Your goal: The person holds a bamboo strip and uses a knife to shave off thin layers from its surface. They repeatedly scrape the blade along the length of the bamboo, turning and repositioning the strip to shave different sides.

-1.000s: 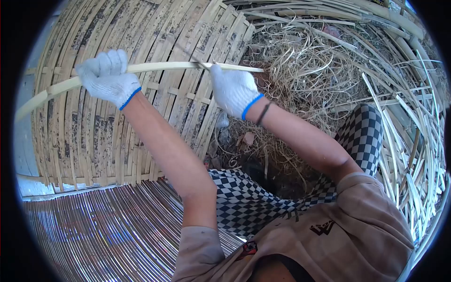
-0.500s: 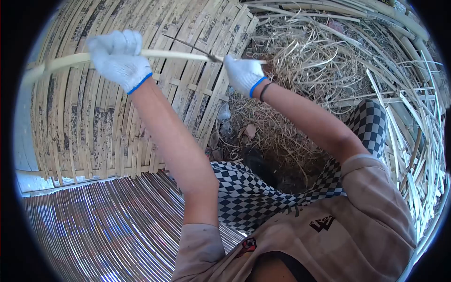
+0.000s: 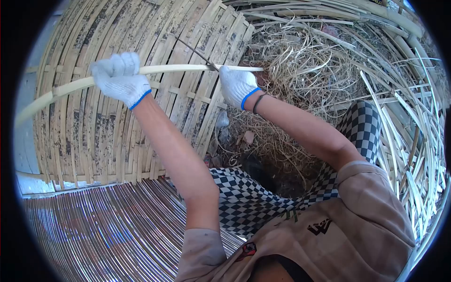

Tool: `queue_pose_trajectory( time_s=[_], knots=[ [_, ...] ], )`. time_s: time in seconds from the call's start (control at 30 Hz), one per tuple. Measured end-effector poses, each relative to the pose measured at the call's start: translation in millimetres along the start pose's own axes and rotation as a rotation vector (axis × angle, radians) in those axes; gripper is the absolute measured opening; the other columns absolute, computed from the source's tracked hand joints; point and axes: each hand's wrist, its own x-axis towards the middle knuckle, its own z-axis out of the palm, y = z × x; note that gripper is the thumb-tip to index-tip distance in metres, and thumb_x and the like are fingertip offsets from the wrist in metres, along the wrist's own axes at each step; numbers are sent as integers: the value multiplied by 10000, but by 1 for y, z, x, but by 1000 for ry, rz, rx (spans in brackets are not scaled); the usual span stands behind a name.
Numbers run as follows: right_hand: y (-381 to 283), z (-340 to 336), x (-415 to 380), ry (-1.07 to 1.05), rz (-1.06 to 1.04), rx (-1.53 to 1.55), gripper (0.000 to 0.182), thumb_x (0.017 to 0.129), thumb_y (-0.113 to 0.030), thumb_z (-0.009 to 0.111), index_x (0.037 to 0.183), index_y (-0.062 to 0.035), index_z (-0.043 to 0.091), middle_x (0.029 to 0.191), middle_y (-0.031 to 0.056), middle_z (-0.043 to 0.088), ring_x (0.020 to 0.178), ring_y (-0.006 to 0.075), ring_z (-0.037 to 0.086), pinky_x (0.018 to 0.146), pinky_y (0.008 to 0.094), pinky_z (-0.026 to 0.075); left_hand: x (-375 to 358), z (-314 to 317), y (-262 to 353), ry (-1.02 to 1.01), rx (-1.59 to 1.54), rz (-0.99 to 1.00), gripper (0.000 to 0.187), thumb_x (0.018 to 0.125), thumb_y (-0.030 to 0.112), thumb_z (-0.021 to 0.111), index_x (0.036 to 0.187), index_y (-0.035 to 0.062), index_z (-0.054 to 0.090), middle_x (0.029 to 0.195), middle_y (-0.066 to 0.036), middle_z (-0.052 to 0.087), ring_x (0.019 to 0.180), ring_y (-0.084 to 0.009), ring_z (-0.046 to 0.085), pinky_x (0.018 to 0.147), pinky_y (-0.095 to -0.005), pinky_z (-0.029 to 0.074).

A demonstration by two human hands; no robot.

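My left hand (image 3: 121,80), in a white knit glove with a blue cuff, is closed around a long pale bamboo strip (image 3: 176,68). The strip bends down toward the left edge and ends just past my other hand. Gloved the same way, my right hand (image 3: 238,87) is closed at a knife (image 3: 193,50) whose thin dark blade points up and left, crossing the strip. The knife's handle is hidden inside the fist. Beneath both the strip and my left hand lies a woven bamboo panel (image 3: 112,127).
Curly bamboo shavings (image 3: 305,66) cover the ground ahead of my checkered trousers (image 3: 249,197). Split bamboo strips (image 3: 413,188) are heaped along the right side, with poles at the top right. A ribbed slatted surface (image 3: 108,230) lies at lower left.
Both hands and the bamboo strip have come lower in the view, the right hand also slightly left. The knife blade still crosses the strip, and both grips stay closed.
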Motion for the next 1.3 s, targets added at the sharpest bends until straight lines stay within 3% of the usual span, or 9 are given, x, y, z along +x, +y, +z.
queue_pose_trajectory(
  time_s=[0.1, 0.23, 0.33, 0.47, 0.73, 0.9, 1.03, 1.17, 1.3],
  knots=[
    [-56, -50, -11, -166, 325, 402, 409, 1030, -328, 354, 982, -54, 654, 881, 200, 715, 828, 362, 732, 754, 480, 566, -6, 10, 2, 24, -1, 3, 525, 985, 286, 502, 581, 237, 171, 521, 43, 145, 492, -128, 65, 484, -317, 93],
    [-38, -50, -30, 83, -253, 33, 396, 1048, -355, 353, 924, -77, 606, 742, 162, 664, 726, 347, 710, 670, 443, 560, -10, 20, 1, -27, 32, 15, 503, 964, 275, 516, 589, 234, 184, 525, 38, 146, 490, -130, 67, 479, -315, 107],
    [80, 11, -10, -103, 147, -202, 281, 978, -287, 583, 1011, -61, 748, 927, 142, 774, 880, 321, 765, 691, 435, 594, -17, 11, 0, 8, -12, -10, 499, 963, 281, 525, 596, 227, 193, 532, 33, 148, 487, -129, 71, 470, -317, 115],
    [180, 29, -59, -310, 396, -270, 364, 950, -202, 566, 1224, 28, 630, 1176, 266, 721, 1121, 381, 715, 934, 462, 569, -15, 34, 0, -118, -57, -14, 525, 1003, 328, 503, 582, 221, 209, 505, 38, 168, 470, -120, 66, 449, -302, 117],
    [139, 21, -46, -110, 326, -59, 312, 998, -254, 530, 1153, 12, 581, 984, 306, 720, 957, 466, 712, 841, 544, 567, -14, 37, 16, -347, -124, -121, 606, 1065, 485, 439, 564, 224, 218, 484, 43, 169, 448, -116, 73, 447, -302, 128],
    [39, -13, -27, 9, 106, 12, 231, 1030, -238, 511, 1144, -42, 562, 742, 124, 646, 666, 370, 662, 615, 474, 530, -9, 37, 12, -338, -125, -118, 615, 1067, 503, 431, 565, 220, 217, 492, 43, 161, 448, -121, 78, 451, -306, 134],
    [-29, -70, -41, 280, -250, -3, 213, 954, -103, 569, 1136, -5, 516, 800, 182, 693, 785, 313, 738, 625, 450, 555, -14, 60, 9, -285, -106, -94, 619, 1054, 502, 464, 562, 219, 216, 496, 42, 156, 446, -125, 79, 453, -304, 133],
    [37, -28, -19, -86, 168, 91, 240, 954, -112, 567, 1150, 17, 517, 883, 223, 728, 850, 360, 748, 687, 459, 575, -22, 74, 7, -343, -62, -77, 617, 1041, 480, 496, 558, 221, 211, 490, 39, 164, 444, -126, 82, 459, -306, 129],
    [51, -14, -20, 33, 106, 14, 241, 953, -115, 581, 1140, 21, 516, 890, 239, 727, 859, 379, 747, 675, 454, 574, -17, 69, 5, -396, -110, -88, 609, 1040, 452, 497, 556, 222, 208, 488, 37, 173, 439, -125, 93, 462, -305, 129]
  ],
)
